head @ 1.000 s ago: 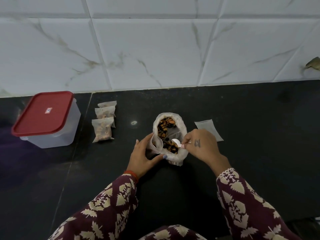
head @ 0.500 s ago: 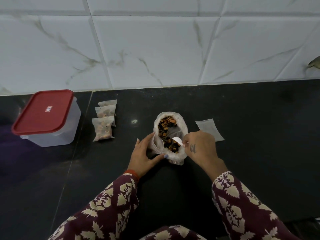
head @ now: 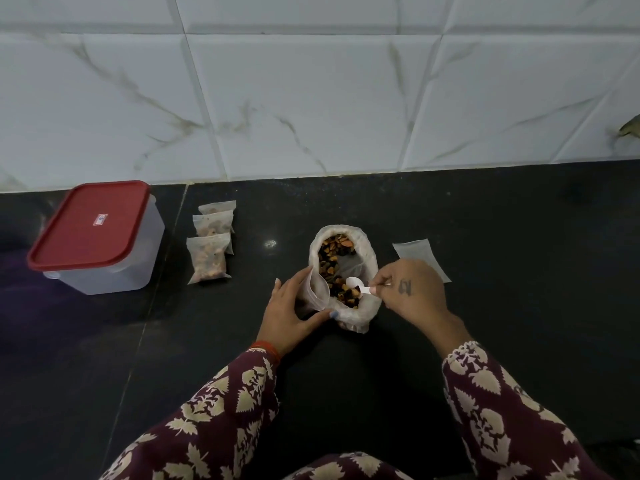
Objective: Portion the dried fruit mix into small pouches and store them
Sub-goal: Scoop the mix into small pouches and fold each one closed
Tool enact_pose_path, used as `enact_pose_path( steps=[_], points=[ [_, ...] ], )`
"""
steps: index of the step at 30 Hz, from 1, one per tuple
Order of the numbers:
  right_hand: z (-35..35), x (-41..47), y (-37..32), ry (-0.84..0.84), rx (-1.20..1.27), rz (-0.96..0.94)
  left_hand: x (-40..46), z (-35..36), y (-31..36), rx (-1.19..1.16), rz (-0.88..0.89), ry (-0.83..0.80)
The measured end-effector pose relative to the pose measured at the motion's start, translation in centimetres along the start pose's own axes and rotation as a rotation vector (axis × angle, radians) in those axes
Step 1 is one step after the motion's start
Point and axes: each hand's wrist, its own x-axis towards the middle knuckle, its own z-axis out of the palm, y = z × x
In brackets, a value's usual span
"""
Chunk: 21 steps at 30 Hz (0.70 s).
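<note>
A large clear bag of dried fruit mix (head: 365, 258) lies open on the black counter (head: 485, 220). My left hand (head: 291, 313) grips a small clear pouch (head: 317, 289), held open and upright against the big bag's left side. My right hand (head: 408, 289) pinches the handle of a small white spoon (head: 356, 284), whose bowl is over the fruit inside the bag. Three filled pouches (head: 209, 252) lie overlapping to the left. An empty flat pouch (head: 419, 252) lies right of the bag, partly behind my right hand.
A clear plastic storage box with a red lid (head: 93, 233), closed, stands at the far left of the counter. A white marbled tile wall (head: 311, 98) rises behind. A seam in the counter (head: 162, 265) runs between the box and the pouches.
The spoon has lifted slightly and its bowl now shows more clearly above the fruit. My right hand shifted a little to the right. My left hand keeps holding the small pouch.
</note>
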Motion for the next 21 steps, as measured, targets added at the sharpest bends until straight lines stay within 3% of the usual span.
enact_pose_path(
  steps=[2, 5, 7, 11, 14, 19, 21],
  points=[
    [-0.1, -0.5, -1.0, 0.047, -0.244, -0.083, 0.0, 0.0, 0.0, -0.004, 0.0, 0.006],
    [0.8, -0.4, -2.2, 0.033, -0.258, -0.091, 0.0, 0.0, 0.1, 0.001, 0.005, 0.007],
    [1.5, 0.4, -2.3, -0.04, -0.115, 0.014, 0.0, 0.0, 0.2, 0.006, 0.016, 0.001],
    [0.3, 1.7, -0.8, -0.169, 0.503, 0.357, 0.1, 0.0, 0.2, 0.027, 0.001, -0.017],
    [0.1, 1.2, 0.7, -0.144, 0.771, 0.421, 0.1, 0.1, -0.2, 0.039, -0.007, -0.029],
    [2.2, 0.2, 1.1, -0.028, 0.872, 0.47, 0.1, 0.0, -0.3, 0.039, -0.003, -0.025],
    [2.4, 0.0, 0.8, 0.044, 0.608, 0.352, 0.0, 0.0, -0.2, 0.035, -0.002, -0.024]
  ],
)
